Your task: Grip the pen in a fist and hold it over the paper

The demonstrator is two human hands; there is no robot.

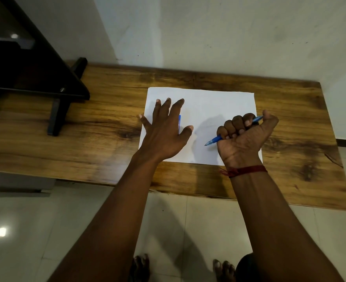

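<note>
head view: left hand (164,129) lies spread flat on the paper (208,110); right hand (243,137) grips a blue pen (212,141) in its fist, tip over the paper.

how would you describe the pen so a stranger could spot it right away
Find the wooden table against the wall, then the white paper lying on it. Over the paper's right part, the right hand grips the pen in a fist, tip pointing left. It is the only slim blue stick poking out of both ends of a fist; the left hand lies flat.
</note>
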